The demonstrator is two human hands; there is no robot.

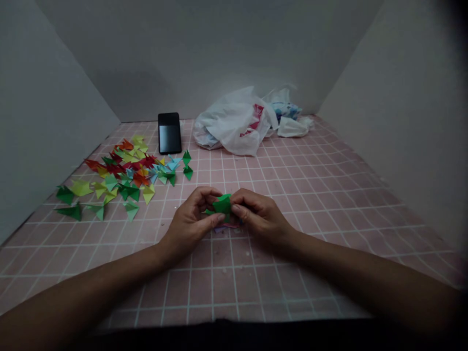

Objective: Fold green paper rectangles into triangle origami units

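Note:
Between my two hands is a small piece of folded green paper (222, 204), held just above the cloth in the middle. My left hand (195, 214) pinches its left side, the thumb along the lower edge. My right hand (261, 214) grips the right edge between thumb and fingers. Under the hands, partly hidden, lie some purple and pink paper pieces (221, 228). To the left spreads a pile of folded paper cranes (126, 170) in red, orange, yellow, green and light blue.
A black phone (170, 134) lies at the back left, beyond the cranes. Further right sit a crumpled white plastic bag (237, 122) and a blue-patterned packet (287, 110). Pale walls (219, 48) enclose the pink checked cloth (314, 195) at the back and both sides.

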